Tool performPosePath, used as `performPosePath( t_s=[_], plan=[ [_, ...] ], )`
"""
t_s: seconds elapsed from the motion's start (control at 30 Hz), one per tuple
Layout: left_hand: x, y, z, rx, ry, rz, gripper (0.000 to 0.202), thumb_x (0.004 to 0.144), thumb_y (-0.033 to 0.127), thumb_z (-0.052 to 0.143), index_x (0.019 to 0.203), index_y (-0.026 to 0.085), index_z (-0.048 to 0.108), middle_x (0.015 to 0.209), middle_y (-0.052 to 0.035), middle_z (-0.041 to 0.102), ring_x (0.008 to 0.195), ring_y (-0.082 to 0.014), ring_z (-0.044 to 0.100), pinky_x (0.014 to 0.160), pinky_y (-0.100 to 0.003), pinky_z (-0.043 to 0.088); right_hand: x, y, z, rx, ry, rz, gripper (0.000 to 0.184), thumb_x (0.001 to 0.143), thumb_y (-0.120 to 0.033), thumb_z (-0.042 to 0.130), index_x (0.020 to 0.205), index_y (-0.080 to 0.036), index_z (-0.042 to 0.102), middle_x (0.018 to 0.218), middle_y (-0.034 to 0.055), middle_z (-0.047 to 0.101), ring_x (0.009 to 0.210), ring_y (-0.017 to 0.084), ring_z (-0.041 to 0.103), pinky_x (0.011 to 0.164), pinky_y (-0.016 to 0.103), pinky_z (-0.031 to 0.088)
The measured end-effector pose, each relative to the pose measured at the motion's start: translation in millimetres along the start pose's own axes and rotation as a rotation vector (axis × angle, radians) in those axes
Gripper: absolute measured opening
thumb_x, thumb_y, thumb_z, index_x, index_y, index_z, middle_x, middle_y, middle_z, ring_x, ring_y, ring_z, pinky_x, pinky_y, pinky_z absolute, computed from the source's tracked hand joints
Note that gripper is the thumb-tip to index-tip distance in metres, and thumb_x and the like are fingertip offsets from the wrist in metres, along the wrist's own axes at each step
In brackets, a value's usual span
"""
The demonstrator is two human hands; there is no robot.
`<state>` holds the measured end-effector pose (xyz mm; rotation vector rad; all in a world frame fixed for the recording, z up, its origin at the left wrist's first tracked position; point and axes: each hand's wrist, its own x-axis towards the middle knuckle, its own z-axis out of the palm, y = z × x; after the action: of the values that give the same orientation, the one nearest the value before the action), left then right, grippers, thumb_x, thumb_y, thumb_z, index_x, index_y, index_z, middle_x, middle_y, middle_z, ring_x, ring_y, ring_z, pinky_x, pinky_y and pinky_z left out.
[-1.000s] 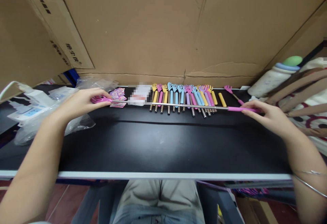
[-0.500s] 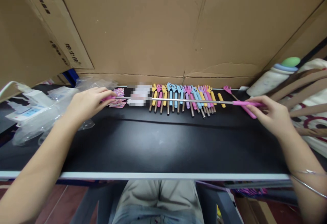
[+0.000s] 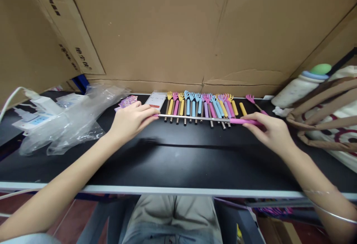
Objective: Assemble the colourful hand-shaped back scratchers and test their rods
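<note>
Between my hands, above the black table (image 3: 178, 169), stretches a pink telescopic back scratcher (image 3: 195, 117) with a thin metal rod. My left hand (image 3: 134, 119) is closed around its far left end, so the claw is mostly hidden. At the other end, my right hand (image 3: 269, 129) grips the pink handle. Behind the rod lies a row of back scratchers (image 3: 192, 104) with yellow, pink, blue and purple claws and grips. Another pink back scratcher (image 3: 250, 98) lies partly hidden behind my right hand. One yellow grip (image 3: 243, 109) lies at the row's right end.
Clear plastic bags (image 3: 67, 129) and a white power strip (image 3: 39, 119) lie at left. Pink printed cards (image 3: 126, 102) and a phone (image 3: 155, 100) rest near the cardboard wall (image 3: 156, 32). A white bottle (image 3: 298, 86) and a bag with brown handles (image 3: 326, 125) stand at right.
Both hands have come closer together and the back scratcher's rod has grown shorter. It sits slightly lower in view. The phone screen now shows more plainly.
</note>
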<state>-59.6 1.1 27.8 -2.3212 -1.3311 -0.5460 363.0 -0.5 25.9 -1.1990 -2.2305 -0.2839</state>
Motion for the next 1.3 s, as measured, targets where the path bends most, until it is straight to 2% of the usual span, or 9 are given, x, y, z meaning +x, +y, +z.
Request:
performPosePath(
  t_s=[0.1, 0.17, 0.3, 0.53, 0.7, 0.83, 1.0, 1.17, 1.3],
  plan=[
    [3.9, 30.4, 10.1, -0.031, 0.070, 0.057, 0.033, 0.095, 0.042, 0.037, 0.096, 0.027, 0.066, 0.090, 0.0011, 0.068, 0.081, -0.0162, 0.055, 0.059, -0.026, 0.036, 9.8, -37.4, 16.6, 0.024, -0.017, -0.122, 0.015, 0.087, -0.032, 0.054, 0.093, -0.019, 0.061, 0.085, 0.0036, 0.070, 0.070, 0.014, 0.064, 0.063, 0.023, 0.045],
    [4.3, 45.6, 15.7, -0.045, 0.072, 0.102, 0.029, 0.094, 0.042, 0.040, 0.093, 0.028, 0.066, 0.084, 0.0027, 0.067, 0.077, -0.0149, 0.054, 0.054, -0.025, 0.033, 15.7, -61.1, 28.2, 0.011, -0.070, -0.189, 0.015, 0.088, -0.033, 0.052, 0.094, -0.021, 0.061, 0.084, 0.0004, 0.071, 0.068, 0.012, 0.065, 0.060, 0.021, 0.043],
    [3.3, 57.9, 20.0, -0.034, 0.081, 0.066, 0.024, 0.094, 0.038, 0.043, 0.091, 0.028, 0.064, 0.084, 0.0031, 0.066, 0.076, -0.0143, 0.052, 0.051, -0.025, 0.030, 25.7, -89.8, 42.9, -0.038, -0.109, -0.208, 0.019, 0.092, -0.033, 0.046, 0.100, -0.022, 0.059, 0.090, -0.0019, 0.072, 0.070, 0.011, 0.067, 0.058, 0.020, 0.041],
    [12.8, 56.4, 12.2, -0.071, -0.001, 0.066, 0.023, 0.094, 0.040, 0.042, 0.092, 0.026, 0.060, 0.087, 0.0022, 0.064, 0.078, -0.0144, 0.054, 0.052, -0.025, 0.030, 32.7, -91.2, 41.3, -0.142, -0.169, -0.178, 0.024, 0.094, -0.037, 0.041, 0.103, -0.023, 0.058, 0.095, -0.0024, 0.071, 0.073, 0.012, 0.067, 0.057, 0.022, 0.038],
    [25.8, 62.0, 9.0, -0.030, 0.003, 0.085, 0.027, 0.094, 0.042, 0.039, 0.093, 0.025, 0.061, 0.086, 0.0000, 0.063, 0.081, -0.0175, 0.054, 0.052, -0.028, 0.029, 36.1, -99.0, 45.3, -0.374, -0.125, -0.169, 0.030, 0.094, -0.040, 0.037, 0.105, -0.025, 0.061, 0.083, -0.0006, 0.071, 0.059, 0.013, 0.062, 0.049, 0.025, 0.026],
    [30.7, 62.4, 10.3, -0.061, 0.032, 0.159, 0.026, 0.093, 0.039, 0.042, 0.090, 0.021, 0.061, 0.087, -0.0030, 0.064, 0.088, -0.0208, 0.051, 0.066, -0.031, 0.036, 36.4, -108.2, 53.0, -0.382, -0.184, -0.163, 0.028, 0.094, -0.035, 0.036, 0.098, -0.022, 0.060, 0.071, -0.0011, 0.069, 0.052, 0.011, 0.057, 0.048, 0.026, 0.019],
    [28.0, 58.3, 15.7, -0.062, 0.093, 0.250, 0.024, 0.094, 0.033, 0.041, 0.086, 0.018, 0.059, 0.083, -0.0030, 0.065, 0.086, -0.0200, 0.052, 0.082, -0.036, 0.035, 38.6, -115.2, 58.8, -0.408, -0.140, -0.192, 0.025, 0.092, -0.030, 0.037, 0.087, -0.019, 0.059, 0.063, -0.0007, 0.064, 0.049, 0.011, 0.052, 0.048, 0.026, 0.016],
    [21.0, 50.5, 16.7, 0.029, 0.177, 0.430, 0.025, 0.095, 0.031, 0.041, 0.082, 0.020, 0.059, 0.070, -0.0001, 0.062, 0.073, -0.0152, 0.052, 0.069, -0.030, 0.034, 37.7, -111.0, 55.4, -0.432, -0.068, -0.323, 0.031, 0.095, -0.032, 0.036, 0.079, -0.019, 0.058, 0.059, -0.0015, 0.059, 0.050, 0.009, 0.048, 0.053, 0.027, 0.018],
    [16.1, 37.6, 9.2, 0.122, 0.252, 0.492, 0.022, 0.094, 0.030, 0.045, 0.079, 0.021, 0.059, 0.066, 0.0018, 0.060, 0.068, -0.0138, 0.052, 0.063, -0.028, 0.033, 32.2, -96.3, 41.5, -0.476, -0.012, -0.412, 0.029, 0.094, -0.031, 0.040, 0.075, -0.019, 0.058, 0.058, -0.0019, 0.057, 0.053, 0.009, 0.047, 0.057, 0.027, 0.021]
  ],
)
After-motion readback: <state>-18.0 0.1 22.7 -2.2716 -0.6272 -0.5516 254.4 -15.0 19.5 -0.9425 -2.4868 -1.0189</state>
